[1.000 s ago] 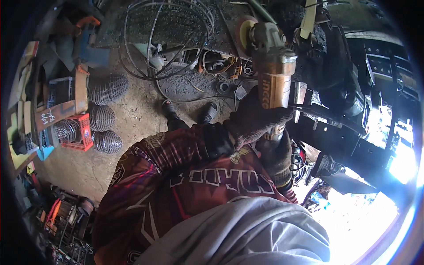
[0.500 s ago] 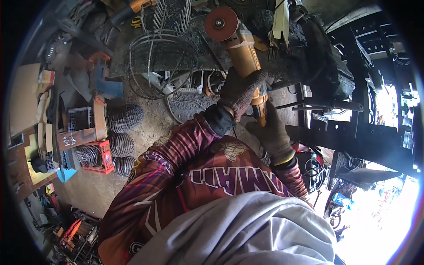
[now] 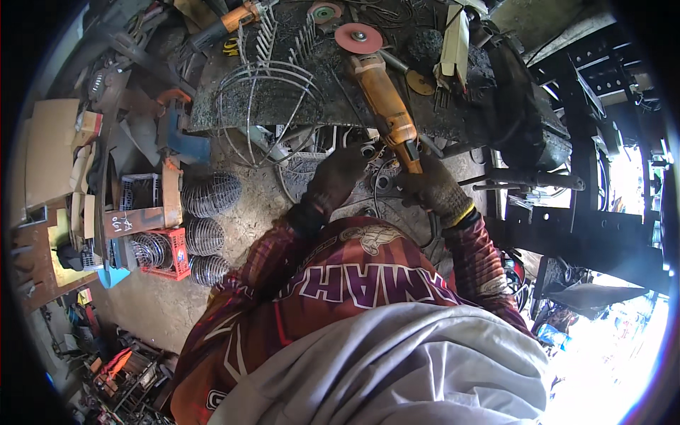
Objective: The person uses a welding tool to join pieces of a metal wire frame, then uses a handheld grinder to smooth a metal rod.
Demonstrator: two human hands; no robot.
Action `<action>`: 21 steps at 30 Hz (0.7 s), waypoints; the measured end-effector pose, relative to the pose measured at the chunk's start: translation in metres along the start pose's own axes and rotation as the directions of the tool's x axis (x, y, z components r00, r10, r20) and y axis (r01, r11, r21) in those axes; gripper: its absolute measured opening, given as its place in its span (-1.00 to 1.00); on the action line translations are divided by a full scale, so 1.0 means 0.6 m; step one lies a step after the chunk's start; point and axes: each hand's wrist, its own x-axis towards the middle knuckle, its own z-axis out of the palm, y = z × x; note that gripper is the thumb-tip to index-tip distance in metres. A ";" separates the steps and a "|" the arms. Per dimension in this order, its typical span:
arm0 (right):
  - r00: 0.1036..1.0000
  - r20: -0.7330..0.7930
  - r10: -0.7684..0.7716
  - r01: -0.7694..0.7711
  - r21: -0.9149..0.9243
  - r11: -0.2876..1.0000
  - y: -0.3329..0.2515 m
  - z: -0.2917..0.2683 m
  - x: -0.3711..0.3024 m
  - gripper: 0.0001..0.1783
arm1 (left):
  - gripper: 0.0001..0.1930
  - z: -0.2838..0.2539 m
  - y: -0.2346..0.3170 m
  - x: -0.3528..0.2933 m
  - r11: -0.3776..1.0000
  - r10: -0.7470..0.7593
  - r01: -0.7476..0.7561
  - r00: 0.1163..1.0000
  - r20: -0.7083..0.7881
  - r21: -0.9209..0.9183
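Note:
An orange angle grinder [image 3: 384, 99] points away from me, its body over the front edge of the dark workbench [image 3: 333, 117]. Its reddish disc [image 3: 358, 38] faces up at the far end. My gloved right hand [image 3: 433, 193] is closed around the grinder's tail, with the fingers partly hidden beneath it. To the left of the grinder, my left hand [image 3: 338, 176] in a dark glove is off the tool. Its fingers are curled beside a small metal ring [image 3: 367, 150]; what they hold, if anything, is too dark to make out.
A round wire frame [image 3: 268, 106] overhangs the bench edge at left. A second orange power tool [image 3: 241, 15] and another disc [image 3: 325, 12] lie farther back. Wire coils [image 3: 210, 193] and a red crate [image 3: 177, 253] stand on the floor at left. Dark steel beams [image 3: 588, 237] fill the right.
My left hand has let go of the grinder's body and moved down and left. My right hand has come up to the tail. The grinder's disc end has shifted slightly right and its tail lower left.

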 end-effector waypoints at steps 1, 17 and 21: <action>1.000 -0.002 -0.017 0.017 -0.003 1.000 0.000 -0.010 0.008 -0.52 | -0.73 -0.015 0.022 -0.001 0.979 0.022 -0.045 0.993 0.117 0.200; 0.998 0.062 0.006 -0.002 -0.060 0.998 0.002 -0.034 0.113 -0.66 | -0.62 -0.016 -0.079 -0.102 0.886 -0.418 0.441 0.893 0.166 -0.142; 0.993 0.095 0.071 -0.068 -0.035 0.997 0.004 -0.046 0.120 -0.63 | -0.72 -0.034 -0.048 -0.031 0.980 -0.196 0.183 0.942 0.272 0.072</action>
